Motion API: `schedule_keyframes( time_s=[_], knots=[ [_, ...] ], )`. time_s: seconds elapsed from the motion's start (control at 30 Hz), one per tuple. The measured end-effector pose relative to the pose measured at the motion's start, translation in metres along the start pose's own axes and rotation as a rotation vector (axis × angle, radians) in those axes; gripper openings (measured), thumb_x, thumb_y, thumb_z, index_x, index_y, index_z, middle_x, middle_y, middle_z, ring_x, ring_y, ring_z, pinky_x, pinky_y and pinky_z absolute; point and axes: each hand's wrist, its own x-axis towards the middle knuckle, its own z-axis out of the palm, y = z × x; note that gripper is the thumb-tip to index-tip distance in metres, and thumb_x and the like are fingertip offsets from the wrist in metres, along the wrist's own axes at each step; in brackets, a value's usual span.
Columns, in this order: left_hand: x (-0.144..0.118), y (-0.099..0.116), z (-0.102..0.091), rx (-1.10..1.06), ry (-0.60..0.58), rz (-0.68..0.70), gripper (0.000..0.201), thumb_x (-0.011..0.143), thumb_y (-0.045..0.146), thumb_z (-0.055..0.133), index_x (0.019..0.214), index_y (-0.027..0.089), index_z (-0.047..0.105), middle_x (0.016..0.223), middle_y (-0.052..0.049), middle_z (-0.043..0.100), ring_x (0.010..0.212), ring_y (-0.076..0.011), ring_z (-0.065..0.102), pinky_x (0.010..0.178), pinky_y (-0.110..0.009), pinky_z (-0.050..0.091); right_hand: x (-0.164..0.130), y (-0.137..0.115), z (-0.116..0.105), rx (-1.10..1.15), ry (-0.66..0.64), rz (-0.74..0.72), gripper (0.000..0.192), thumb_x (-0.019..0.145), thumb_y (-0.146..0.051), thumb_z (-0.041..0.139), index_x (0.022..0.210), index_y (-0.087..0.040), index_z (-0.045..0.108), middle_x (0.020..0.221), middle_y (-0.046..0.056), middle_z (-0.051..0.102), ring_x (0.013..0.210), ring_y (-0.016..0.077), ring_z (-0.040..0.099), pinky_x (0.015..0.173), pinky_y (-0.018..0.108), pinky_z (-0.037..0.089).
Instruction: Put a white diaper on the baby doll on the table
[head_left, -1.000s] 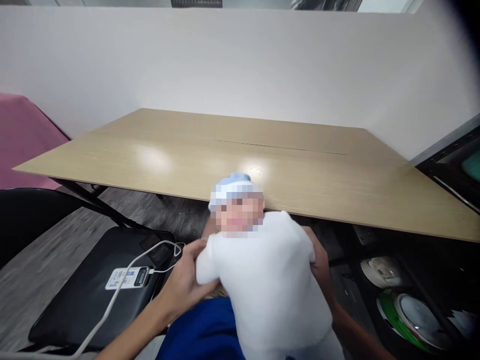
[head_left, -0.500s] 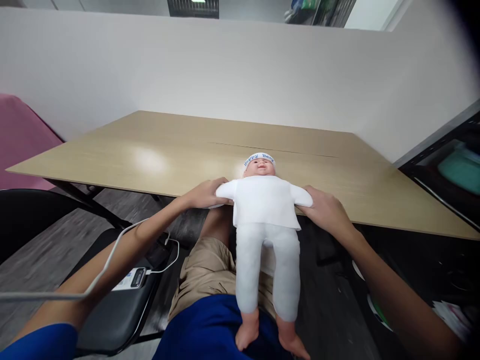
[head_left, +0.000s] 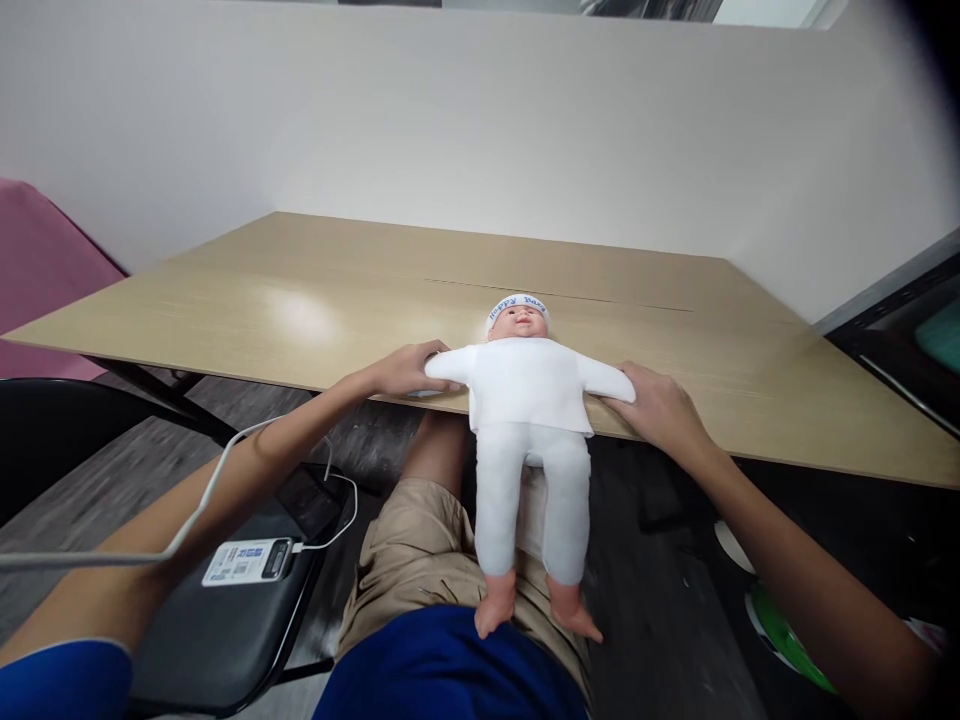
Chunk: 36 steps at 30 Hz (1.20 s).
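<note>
A baby doll [head_left: 529, 390] in a white top and white trousers lies face up, its head and upper body over the near edge of the table [head_left: 360, 300]. Its legs hang down past that edge towards my lap, bare feet lowest. The white hat on its head carries blue lettering. My left hand [head_left: 411, 370] is closed round the end of the doll's sleeve on the left side. On the right, my right hand [head_left: 660, 400] grips the end of the other sleeve. Both doll arms are stretched out sideways, and their hands are hidden.
A black chair seat [head_left: 217, 630] on the left bears a white power bank [head_left: 247, 562] with a cable. A white cord [head_left: 217, 480] runs across my left forearm. A pale wall [head_left: 450, 120] rises behind the table. A black-framed object [head_left: 907, 330] stands at the right.
The doll has shifted slightly away from me, further onto the table, and its feet have risen. Its sleeves are spread a little wider, with both hands still holding them.
</note>
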Motion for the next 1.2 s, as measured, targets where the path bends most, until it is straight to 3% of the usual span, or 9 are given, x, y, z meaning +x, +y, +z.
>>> schedule_keyframes(
  time_s=[0.23, 0.57, 1.0, 1.13, 1.2],
  knots=[
    [0.002, -0.017, -0.002, 0.079, 0.085, -0.039, 0.077, 0.082, 0.085, 0.067, 0.120, 0.018, 0.067, 0.109, -0.007, 0.075, 0.091, -0.0177, 0.064, 0.077, -0.025, 0.038, 0.009, 0.022, 0.018, 0.079, 0.024, -0.046, 0.065, 0.100, -0.078, 0.053, 0.126, -0.021, 0.069, 0.120, 0.012, 0.075, 0.105, 0.0255, 0.069, 0.084, 0.029, 0.041],
    [0.014, -0.037, 0.000, 0.091, 0.125, -0.020, 0.078, 0.086, 0.089, 0.060, 0.117, 0.018, 0.066, 0.105, -0.007, 0.074, 0.091, -0.0179, 0.064, 0.079, -0.027, 0.038, 0.029, 0.044, 0.035, 0.325, -0.079, 0.030, 0.085, 0.086, -0.096, 0.057, 0.112, -0.016, 0.070, 0.105, 0.010, 0.073, 0.089, 0.0178, 0.063, 0.078, 0.025, 0.040],
    [0.057, -0.059, -0.013, 0.003, 0.147, 0.036, 0.078, 0.084, 0.083, 0.071, 0.129, 0.019, 0.072, 0.120, -0.006, 0.079, 0.102, -0.0184, 0.069, 0.086, -0.026, 0.045, 0.072, 0.054, 0.050, 0.292, -0.084, 0.044, 0.075, 0.090, -0.088, 0.061, 0.112, -0.017, 0.067, 0.103, 0.009, 0.073, 0.089, 0.0176, 0.062, 0.079, 0.025, 0.038],
    [0.067, -0.068, -0.012, -0.026, 0.215, 0.083, 0.083, 0.084, 0.078, 0.075, 0.145, 0.023, 0.066, 0.140, -0.005, 0.075, 0.121, -0.0208, 0.070, 0.100, -0.026, 0.049, 0.081, 0.057, 0.055, 0.280, -0.085, 0.082, 0.074, 0.090, -0.087, 0.063, 0.117, -0.018, 0.067, 0.106, 0.009, 0.074, 0.089, 0.0174, 0.062, 0.078, 0.024, 0.037],
    [0.071, -0.072, -0.011, -0.024, 0.253, 0.103, 0.085, 0.083, 0.076, 0.076, 0.146, 0.021, 0.063, 0.141, -0.006, 0.074, 0.120, -0.0200, 0.071, 0.098, -0.026, 0.049, 0.085, 0.057, 0.056, 0.284, -0.079, 0.095, 0.074, 0.089, -0.087, 0.064, 0.117, -0.018, 0.067, 0.106, 0.009, 0.074, 0.089, 0.0170, 0.062, 0.078, 0.024, 0.036]
  ],
)
